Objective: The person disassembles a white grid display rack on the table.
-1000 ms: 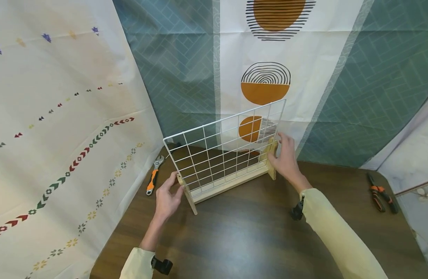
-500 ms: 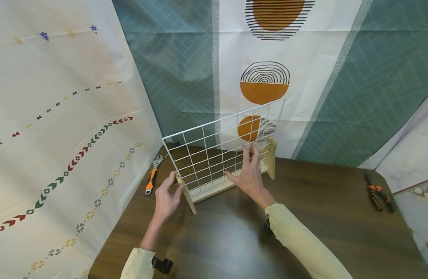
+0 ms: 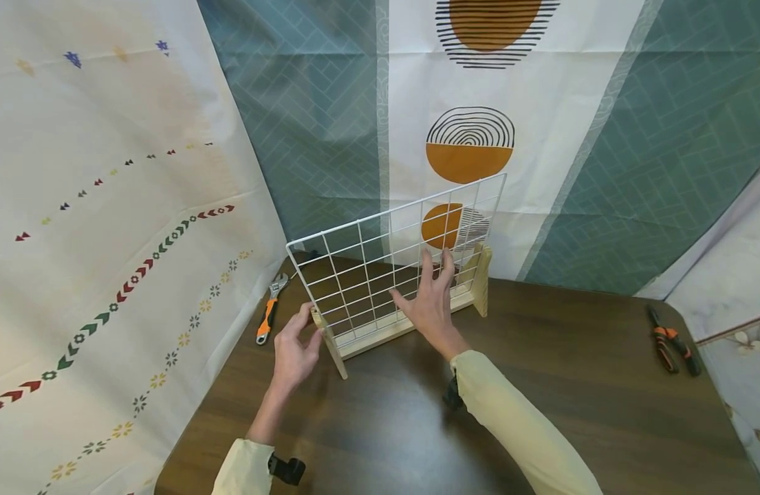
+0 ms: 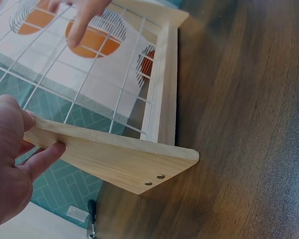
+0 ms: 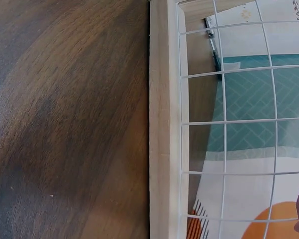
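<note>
A white wire grid panel (image 3: 391, 212) stands upright, leaning back slightly, in a pale wooden stand. Its base bar (image 3: 380, 337) runs between a left wooden end piece (image 3: 332, 347) and a right wooden end piece (image 3: 482, 283). My left hand (image 3: 295, 349) pinches the upper end of the left end piece, thumb on the outer face in the left wrist view. In front of the grid's middle is my right hand (image 3: 430, 309), fingers spread and holding nothing; whether the fingertips touch the wires I cannot tell. Two metal fasteners (image 4: 160, 176) show low on the left end piece.
An adjustable wrench (image 3: 268, 315) with an orange handle lies left of the stand. Pliers (image 3: 672, 342) with orange and black handles lie at the right side of the brown table (image 3: 578, 385). A patterned cloth (image 3: 330, 151) hangs close behind the grid.
My right hand has let go of the right end piece and moved left to the front of the grid's middle. My left hand keeps its place on the left end piece.
</note>
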A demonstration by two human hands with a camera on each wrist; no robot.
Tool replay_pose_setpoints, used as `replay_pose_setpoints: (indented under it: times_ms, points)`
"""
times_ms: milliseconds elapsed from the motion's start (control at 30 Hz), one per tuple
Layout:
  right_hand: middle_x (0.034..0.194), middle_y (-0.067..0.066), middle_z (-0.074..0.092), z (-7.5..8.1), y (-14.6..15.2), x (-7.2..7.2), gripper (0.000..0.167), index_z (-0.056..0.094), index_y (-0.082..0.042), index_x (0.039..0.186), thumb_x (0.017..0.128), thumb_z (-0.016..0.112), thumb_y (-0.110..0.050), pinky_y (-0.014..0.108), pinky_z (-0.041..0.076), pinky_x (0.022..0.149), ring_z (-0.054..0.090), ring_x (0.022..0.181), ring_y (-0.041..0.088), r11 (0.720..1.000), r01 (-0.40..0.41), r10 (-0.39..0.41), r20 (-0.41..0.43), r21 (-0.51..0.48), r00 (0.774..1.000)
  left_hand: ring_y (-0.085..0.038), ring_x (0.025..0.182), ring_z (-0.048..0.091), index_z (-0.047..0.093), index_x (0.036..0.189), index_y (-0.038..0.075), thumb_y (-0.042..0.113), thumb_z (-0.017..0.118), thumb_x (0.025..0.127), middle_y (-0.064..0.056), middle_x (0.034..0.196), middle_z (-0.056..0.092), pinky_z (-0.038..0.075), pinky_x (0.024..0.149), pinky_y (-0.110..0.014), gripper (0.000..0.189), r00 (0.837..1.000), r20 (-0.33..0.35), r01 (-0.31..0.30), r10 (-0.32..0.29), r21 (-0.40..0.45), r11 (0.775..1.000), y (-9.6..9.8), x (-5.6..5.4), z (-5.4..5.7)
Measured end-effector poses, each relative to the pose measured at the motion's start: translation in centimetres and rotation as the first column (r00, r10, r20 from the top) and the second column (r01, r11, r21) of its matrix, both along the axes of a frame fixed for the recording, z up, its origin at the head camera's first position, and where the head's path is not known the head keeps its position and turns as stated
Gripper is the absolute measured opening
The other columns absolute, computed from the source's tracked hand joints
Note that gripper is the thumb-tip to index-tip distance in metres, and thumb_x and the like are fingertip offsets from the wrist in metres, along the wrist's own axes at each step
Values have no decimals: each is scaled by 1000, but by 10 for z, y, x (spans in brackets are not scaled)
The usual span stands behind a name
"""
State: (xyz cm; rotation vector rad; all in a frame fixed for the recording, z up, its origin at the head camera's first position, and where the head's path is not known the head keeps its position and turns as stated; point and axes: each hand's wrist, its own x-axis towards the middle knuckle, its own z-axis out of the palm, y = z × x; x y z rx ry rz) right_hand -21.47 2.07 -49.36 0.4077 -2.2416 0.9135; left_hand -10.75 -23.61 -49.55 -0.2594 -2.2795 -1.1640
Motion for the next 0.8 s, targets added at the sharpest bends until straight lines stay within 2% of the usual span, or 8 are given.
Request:
replay_pose_setpoints:
  times_ms: [100,233,333,567,800]
  points:
    - [150,31,12,-1,-1,0,99,36,-3,146,70,92,-33,55,47,103,29,135,49,1000,2,-2,-19,-11,1000,-30,102,66,65,125,8,-17,73,79,-14,103,67,56,63,-13,52,1000,-7,-5,5,-16,1000,0,1,0]
    - [149,33,14,-2,-2,-1,96,38,-2,143,69,92,-32,55,49,100,32,133,50,1000,13,-14,-51,-7,999,-26,90,66,65,127,8,-16,74,78,-15,103,68,53,52,-13,54,1000,-26,-12,11,-35,999,-1,0,-1]
    - [149,33,14,-2,-3,-2,95,39,-1,141,69,92,-32,55,49,100,33,133,51,1000,18,-18,-69,-9,997,-24,86,65,65,128,7,-16,74,78,-15,102,68,53,50,-14,56,999,-35,-11,10,-35,999,-1,-1,-1]
    - [148,33,15,-5,-6,-3,91,42,1,136,66,93,-26,55,47,103,32,133,51,999,19,-22,-87,-31,996,-29,97,66,65,129,7,-17,73,79,-16,102,67,57,59,-15,56,1000,-25,14,-14,-9,1000,-3,0,-2]
    - [148,32,15,-7,-6,-4,88,43,-1,134,65,91,-27,56,45,105,32,132,50,999,23,-28,-106,-47,994,-31,101,66,65,127,7,-17,74,78,-16,102,67,57,57,-15,55,999,-28,17,-18,-17,1000,-3,-1,-1]
